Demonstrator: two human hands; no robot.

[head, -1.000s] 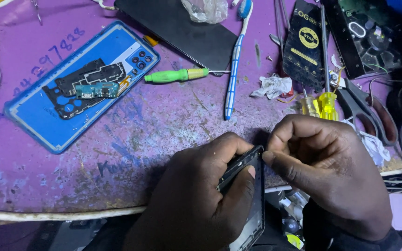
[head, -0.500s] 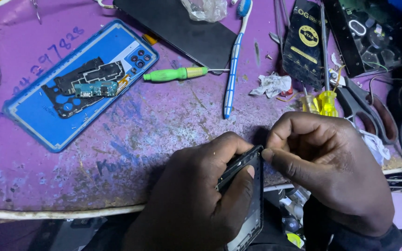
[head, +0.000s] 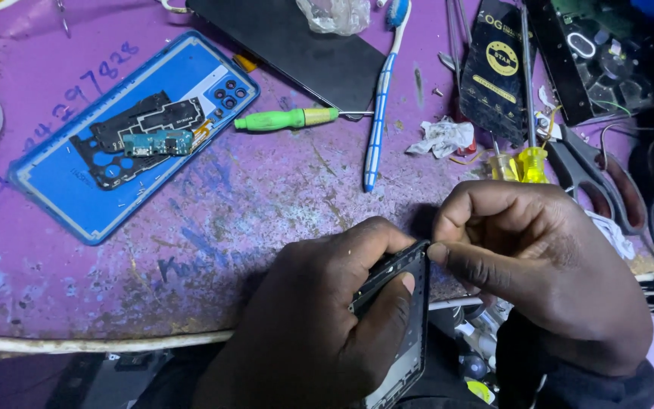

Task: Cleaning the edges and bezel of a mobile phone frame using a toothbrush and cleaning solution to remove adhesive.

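Left hand still gripping opened phone frame; right hand fingertips staying pinched at frame's top corner, barely shifting; prying continuing

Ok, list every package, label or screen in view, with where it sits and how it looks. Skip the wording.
Black packet: top right of the purple table, flat and oblong, with a round yellow emblem.
Dark screen panel: top centre, flat black rectangle, unlit.
Blue phone back cover: left, rounded rectangle lying inside up, with black parts on it.
Handwritten marks: blue ink on the table beside the cover.
Phone frame: dark, held in the left hand, the right hand pinching its top corner.
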